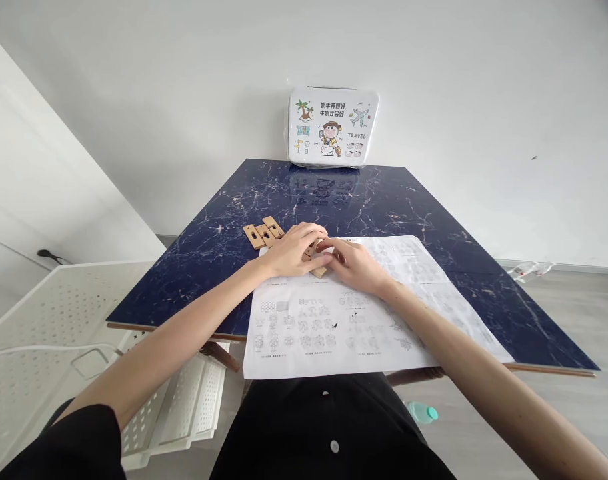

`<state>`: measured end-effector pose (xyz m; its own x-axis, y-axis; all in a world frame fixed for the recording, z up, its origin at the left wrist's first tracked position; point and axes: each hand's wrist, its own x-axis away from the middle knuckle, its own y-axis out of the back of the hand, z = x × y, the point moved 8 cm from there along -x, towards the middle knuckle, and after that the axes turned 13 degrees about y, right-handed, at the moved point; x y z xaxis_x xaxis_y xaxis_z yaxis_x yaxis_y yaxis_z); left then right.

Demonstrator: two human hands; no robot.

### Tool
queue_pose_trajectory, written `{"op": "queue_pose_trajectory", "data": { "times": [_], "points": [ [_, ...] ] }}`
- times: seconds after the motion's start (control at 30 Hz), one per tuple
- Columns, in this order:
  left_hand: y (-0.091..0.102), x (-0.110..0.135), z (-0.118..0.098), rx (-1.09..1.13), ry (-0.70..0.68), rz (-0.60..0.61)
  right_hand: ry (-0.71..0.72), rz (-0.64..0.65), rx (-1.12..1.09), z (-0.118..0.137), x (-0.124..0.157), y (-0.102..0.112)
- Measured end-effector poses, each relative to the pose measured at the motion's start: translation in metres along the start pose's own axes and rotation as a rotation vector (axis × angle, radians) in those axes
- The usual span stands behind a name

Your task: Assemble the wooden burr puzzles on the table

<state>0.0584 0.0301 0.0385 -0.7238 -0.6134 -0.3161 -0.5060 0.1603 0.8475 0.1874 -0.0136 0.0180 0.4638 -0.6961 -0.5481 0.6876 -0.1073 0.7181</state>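
Over the top part of a printed paper sheet [289, 360], my two hands meet. My left hand [291, 253] curls over small flat wooden pieces, its fingers bent and partly hiding them. My right hand [359, 267] closes from the other side, thumb and fingers on the same pieces. Between the hands a light wooden piece [319, 272] shows its end, with darker markings beside it. Left of my left hand lie a few wooden tiles [254, 237] with dark slots and small printed marks. How the pieces between my fingers fit together is hidden.
The sheet, with printed diagrams, overhangs the front edge of a blue marbled table [209, 220]. A white case [334, 127] with cartoon prints stands at the back against the wall. To the left is a white perforated rack [84, 293]; a bottle [423, 412] lies below.
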Motion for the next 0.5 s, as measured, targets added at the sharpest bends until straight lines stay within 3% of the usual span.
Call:
{"op": "queue_pose_trajectory", "data": {
  "times": [0.17,0.37,0.5],
  "points": [
    [-0.004,0.000,0.005,-0.043,0.016,0.053,-0.004,-0.127,0.023,-0.004,0.001,0.009],
    [-0.011,0.003,0.000,-0.052,-0.014,0.151,-0.010,-0.144,0.041,-0.006,0.001,0.011],
    [-0.014,0.001,0.005,-0.074,0.024,0.126,-0.050,-0.148,0.067,-0.007,0.002,0.013]
  ]
}}
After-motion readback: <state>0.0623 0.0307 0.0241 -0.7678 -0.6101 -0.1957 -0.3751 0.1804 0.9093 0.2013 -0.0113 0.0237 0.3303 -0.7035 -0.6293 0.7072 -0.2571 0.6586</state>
